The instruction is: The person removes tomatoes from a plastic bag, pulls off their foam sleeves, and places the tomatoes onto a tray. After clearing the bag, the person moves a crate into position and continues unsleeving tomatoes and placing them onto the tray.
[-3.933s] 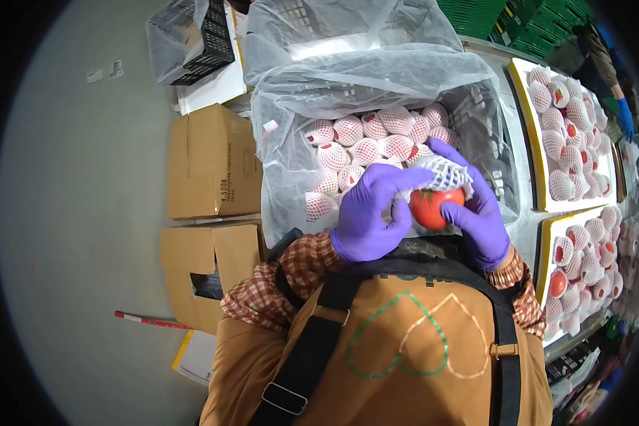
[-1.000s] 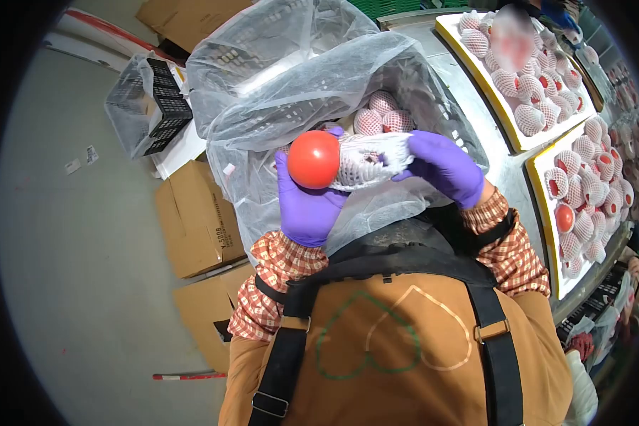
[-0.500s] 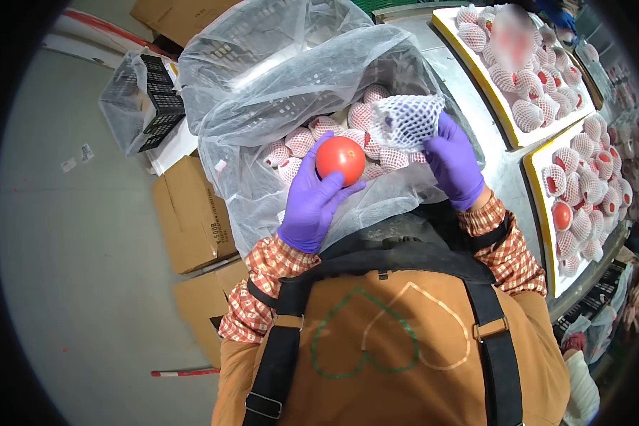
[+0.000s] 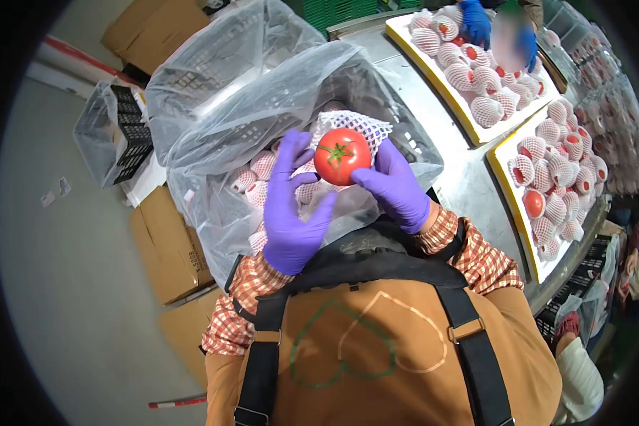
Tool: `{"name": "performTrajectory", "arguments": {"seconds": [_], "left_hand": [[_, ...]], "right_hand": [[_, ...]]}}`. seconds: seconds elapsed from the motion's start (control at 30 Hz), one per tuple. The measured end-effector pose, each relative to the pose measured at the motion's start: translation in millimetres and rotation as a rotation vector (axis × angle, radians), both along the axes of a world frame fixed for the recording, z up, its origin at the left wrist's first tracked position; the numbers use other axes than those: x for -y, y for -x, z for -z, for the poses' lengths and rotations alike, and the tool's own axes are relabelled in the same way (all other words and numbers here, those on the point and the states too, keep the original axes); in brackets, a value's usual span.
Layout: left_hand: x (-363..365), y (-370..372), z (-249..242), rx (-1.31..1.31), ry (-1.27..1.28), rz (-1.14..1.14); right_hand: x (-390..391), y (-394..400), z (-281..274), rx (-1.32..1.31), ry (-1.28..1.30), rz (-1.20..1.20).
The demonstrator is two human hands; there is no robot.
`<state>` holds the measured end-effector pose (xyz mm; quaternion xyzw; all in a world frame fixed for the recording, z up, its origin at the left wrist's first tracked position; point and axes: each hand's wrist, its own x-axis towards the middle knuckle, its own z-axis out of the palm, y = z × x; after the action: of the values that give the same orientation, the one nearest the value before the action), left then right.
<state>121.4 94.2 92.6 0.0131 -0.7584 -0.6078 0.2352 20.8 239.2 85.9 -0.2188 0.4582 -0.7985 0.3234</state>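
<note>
A red tomato (image 4: 343, 157), its green stem facing up, is in my right hand (image 4: 399, 186), thumb against its lower right side. Behind the fruit a white foam net sleeve (image 4: 362, 122) spreads out, also in my right hand's fingers. My left hand (image 4: 291, 213), in the same purple glove, is open at the tomato's left, with thumb and fingers spread apart and fingertips close to the fruit. Below both hands is a crate lined with translucent plastic (image 4: 227, 153), holding several net-sleeved tomatoes (image 4: 263, 165).
At right, two yellow-edged white trays (image 4: 500, 160) of sleeved tomatoes stand on a metal table (image 4: 468, 181). Another person's blue-gloved hand (image 4: 476, 23) reaches over the far tray. Cardboard boxes (image 4: 167, 245) and a black crate (image 4: 129, 135) are at left.
The tomato has passed from my left hand to my right and now shows its stem. My left hand has opened. The view has shifted, and a co-worker's blue gloves have come over the far tray.
</note>
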Motion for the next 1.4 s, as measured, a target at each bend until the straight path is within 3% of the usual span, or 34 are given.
{"name": "performTrajectory", "arguments": {"seconds": [0.17, 0.23, 0.27, 0.37, 0.4, 0.43, 0.5, 0.57, 0.6, 0.67, 0.77, 0.8, 0.83, 0.9, 0.97, 1.0, 1.03, 1.07, 1.1, 1.13, 1.17, 1.2, 1.23, 1.3, 1.4], "left_hand": [[11.8, 16.0, 1.5, 0.206, -0.376, -0.082], [13.1, 23.0, 27.8, 0.217, -0.419, 0.378], [7.3, 29.4, 39.8, 0.223, -0.539, 0.493], [-0.6, 36.0, 46.8, 0.359, -0.393, 0.433], [-4.7, 41.7, 27.0, 0.439, -0.953, 0.443], [-3.1, 47.5, 34.0, 0.443, -0.957, 0.488], [0.3, 60.1, 45.1, 0.446, -0.613, 0.283], [-1.3, 66.7, 41.4, 0.322, 0.042, 0.075], [-4.8, 73.0, 28.0, 0.264, 0.233, -0.048], [-3.8, 86.6, 17.1, 0.267, 0.275, -0.053], [-13.3, 101.9, 13.9, 0.180, 0.235, -0.051], [-23.1, 101.7, 7.2, 0.071, 0.176, -0.021], [-33.7, 100.7, -0.2, -0.032, 0.116, 0.005], [-54.3, 105.1, -7.3, -0.112, 0.321, 0.106], [-68.9, 111.0, 3.7, 0.087, -0.015, 0.360], [-68.0, 112.4, 8.7, 0.119, 0.015, 0.405], [-62.2, 111.1, 15.8, 0.167, 0.043, 0.434], [-49.6, 112.7, 29.4, 0.132, 0.208, 0.386], [-30.9, 111.5, 41.7, 0.191, 0.236, 0.403], [-12.4, 106.7, 65.3, 0.317, 0.239, 0.335], [7.5, 102.7, 85.0, 0.449, 0.187, 0.254], [25.3, 94.1, 101.7, 0.577, 0.130, 0.181], [40.7, 88.1, 115.0, 0.599, 0.127, 0.151], [61.8, 80.9, 137.1, 0.842, 0.232, 0.102], [58.2, 85.7, 158.7, 0.879, 0.238, 0.124]], "right_hand": [[-28.6, 6.9, 0.6, 0.373, 0.146, -0.078], [-36.2, 10.6, 9.0, 0.417, 0.192, -0.131], [-35.7, 10.7, 18.5, 0.488, 0.240, -0.139], [-39.7, 13.9, 20.0, 0.528, 0.288, -0.149], [-44.3, 15.9, 16.9, 0.540, 0.287, -0.165], [-47.8, 18.8, 14.2, 0.554, 0.284, -0.181], [-46.2, 27.2, 5.6, 0.313, 0.242, -0.201], [-45.8, 37.6, 11.8, 0.139, 0.144, -0.193], [-46.8, 37.1, 11.3, -0.061, -0.023, -0.083], [-51.1, 44.1, 9.4, -0.439, -0.414, 0.066], [-45.0, 58.6, 3.3, -0.679, -0.264, 0.306], [-47.3, 63.4, 1.5, -0.614, -0.299, 0.352], [-50.2, 74.4, 5.3, -0.709, -0.353, 0.453], [-59.8, 95.3, 9.5, -0.361, -0.147, 0.440], [-78.9, 132.3, 30.6, -0.635, -0.330, 0.612], [-94.5, 155.6, 52.2, -0.571, -0.633, 0.723], [-115.1, 184.2, 69.6, -0.741, -0.748, 0.931], [-139.7, 205.5, 68.3, -0.527, -1.027, 0.827], [-197.6, 298.5, 164.5, -0.903, -0.869, 0.817], [-220.0, 291.3, 117.7, -0.975, -1.199, 0.817], [-236.7, 303.7, 106.2, -0.546, -0.593, 0.822], [-224.6, 293.2, 72.2, -0.233, -0.422, 0.916], [-236.8, 310.8, 71.2, -0.323, -0.634, 1.012], [-258.3, 328.0, 84.2, -0.309, -0.793, 0.999], [-243.7, 317.0, 84.0, -0.345, -0.787, 0.926]]}}
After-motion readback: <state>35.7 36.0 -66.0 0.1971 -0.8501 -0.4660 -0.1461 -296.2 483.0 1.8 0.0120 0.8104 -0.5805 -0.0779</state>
